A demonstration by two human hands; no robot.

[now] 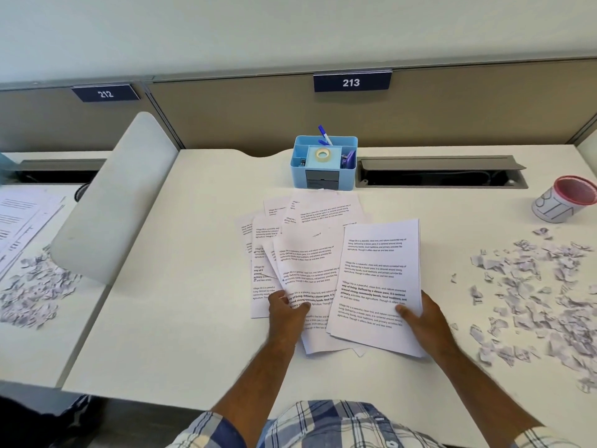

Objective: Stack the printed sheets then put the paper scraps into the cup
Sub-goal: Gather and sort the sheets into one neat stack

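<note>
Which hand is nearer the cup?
Right. The right hand holds the neat stack's near right edge, with the cup far off to its right. The left hand presses the fanned sheets, farther left.

Matt white paper sheets (378,279) and torn paper scraps (542,295) on smooth matt desk (181,286); glossy blue plastic organiser (324,163)
</note>
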